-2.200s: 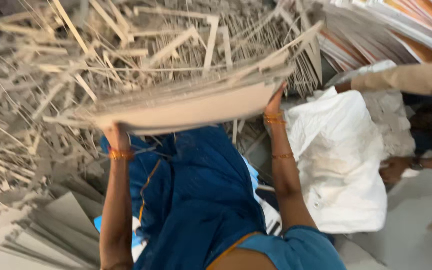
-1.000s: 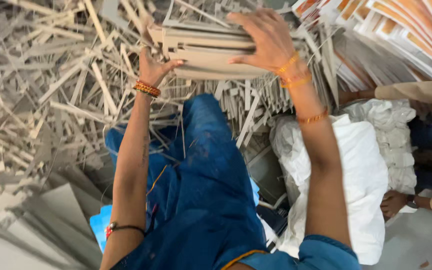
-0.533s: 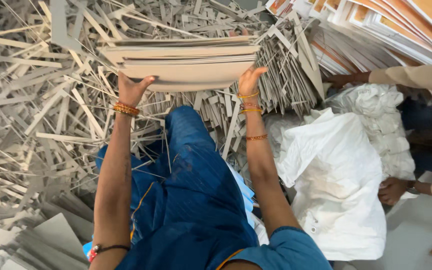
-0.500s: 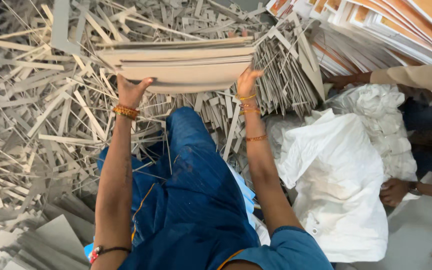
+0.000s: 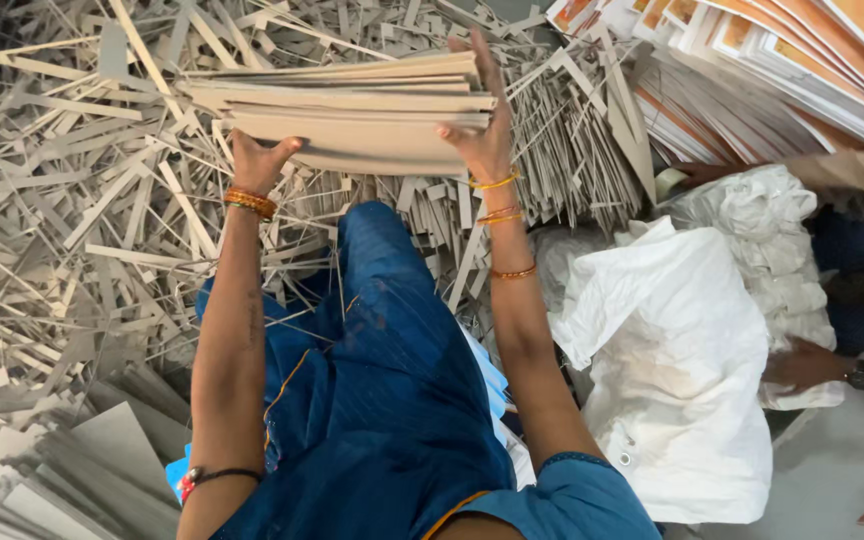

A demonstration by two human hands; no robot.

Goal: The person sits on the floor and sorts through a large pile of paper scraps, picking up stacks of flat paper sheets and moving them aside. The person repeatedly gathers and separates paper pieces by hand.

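Note:
A thick stack of grey cardboard sheets (image 5: 352,110) is held up in front of me, above a heap of cardboard strips. My left hand (image 5: 257,160) supports the stack from below at its near left edge. My right hand (image 5: 482,125) grips the stack's right end, fingers reaching up over its side. Both wrists carry orange and gold bangles. My legs in blue cloth (image 5: 382,370) lie below the stack.
Grey cardboard offcut strips (image 5: 62,220) cover the floor left and ahead. Flat grey sheets (image 5: 72,480) lie at the lower left. A white woven sack (image 5: 682,350) sits to the right. Printed boards (image 5: 782,70) are stacked at top right. Another person's hand (image 5: 812,365) rests by the sack.
The stack has stayed raised between both hands and shifted slightly; my right hand now reaches higher up its right end. Earlier I lifted a bowed sheet pile and squared it.

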